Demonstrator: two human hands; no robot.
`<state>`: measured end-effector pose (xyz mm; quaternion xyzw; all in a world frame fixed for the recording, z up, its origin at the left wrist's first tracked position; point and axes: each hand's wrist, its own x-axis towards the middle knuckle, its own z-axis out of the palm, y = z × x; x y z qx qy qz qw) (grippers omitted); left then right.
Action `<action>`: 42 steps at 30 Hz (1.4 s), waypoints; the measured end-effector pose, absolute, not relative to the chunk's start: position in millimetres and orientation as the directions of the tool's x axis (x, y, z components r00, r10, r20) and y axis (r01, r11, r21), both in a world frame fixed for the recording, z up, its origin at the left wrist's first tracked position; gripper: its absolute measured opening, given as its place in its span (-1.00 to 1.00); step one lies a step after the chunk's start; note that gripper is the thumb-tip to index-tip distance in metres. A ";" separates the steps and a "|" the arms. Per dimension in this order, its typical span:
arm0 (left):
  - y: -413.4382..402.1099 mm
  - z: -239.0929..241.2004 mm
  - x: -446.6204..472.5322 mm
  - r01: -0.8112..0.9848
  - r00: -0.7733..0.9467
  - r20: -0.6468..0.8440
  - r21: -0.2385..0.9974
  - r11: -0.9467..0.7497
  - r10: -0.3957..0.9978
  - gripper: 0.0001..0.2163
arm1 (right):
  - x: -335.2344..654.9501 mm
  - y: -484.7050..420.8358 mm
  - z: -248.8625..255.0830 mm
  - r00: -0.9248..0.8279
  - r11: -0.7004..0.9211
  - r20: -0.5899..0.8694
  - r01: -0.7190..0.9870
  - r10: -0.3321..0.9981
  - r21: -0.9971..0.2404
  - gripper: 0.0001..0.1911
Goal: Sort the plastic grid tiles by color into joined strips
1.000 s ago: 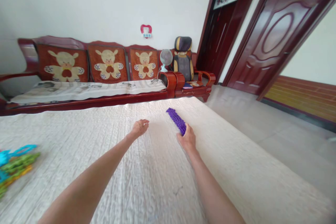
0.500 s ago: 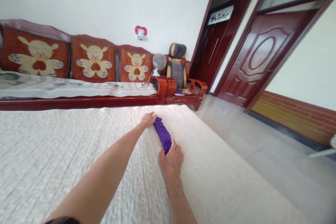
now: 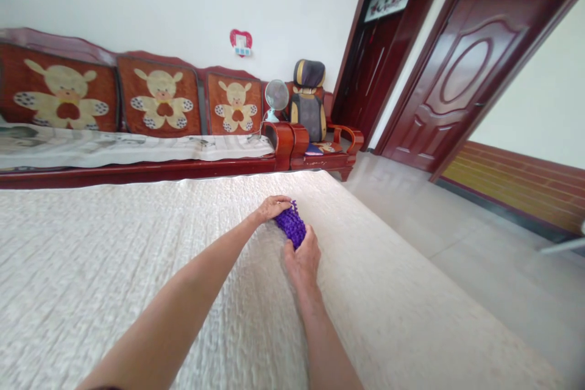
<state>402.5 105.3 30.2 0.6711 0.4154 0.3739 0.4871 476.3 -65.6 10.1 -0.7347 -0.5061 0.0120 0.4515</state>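
Right hand (image 3: 304,259): I have it pinching the near end of the purple knobbly strip (image 3: 293,230) | left hand (image 3: 274,206): fingers over the far end, whether gripping I can't tell | strip: at the cream textured cover (image 3: 137,250), toward its far edge | beyond: wooden sofa (image 3: 183,175), electric fan (image 3: 276,96)

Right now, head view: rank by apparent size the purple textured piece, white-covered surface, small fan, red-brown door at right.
1. White-covered surface
2. Red-brown door
3. Purple textured piece and small fan: too alike to rank; the purple one is nearer and partly hidden.
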 end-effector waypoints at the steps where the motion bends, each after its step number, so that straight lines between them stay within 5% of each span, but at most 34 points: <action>1: 102.4 30.0 403.8 0.178 0.390 0.084 0.970 -0.165 0.917 -0.74 | 477.0 -64.7 10.3 0.488 -0.076 0.439 0.729 0.754 -0.680 -0.34; 11: 74.2 24.8 400.8 0.151 0.351 0.055 0.982 -0.115 0.935 -0.75 | 477.6 -59.9 7.0 0.450 -0.076 0.420 0.748 0.788 -0.660 -0.19; 27: -6.1 35.6 263.4 0.379 -0.130 -0.028 0.922 0.076 0.991 -0.71 | 385.0 -82.4 7.5 0.072 0.410 0.570 0.620 0.819 -0.668 -0.26; 42: -117.1 80.7 -38.0 0.497 -0.573 0.019 0.803 0.329 0.819 -0.70 | 89.2 -117.6 25.1 -0.108 0.142 0.132 0.093 0.985 -0.985 -0.16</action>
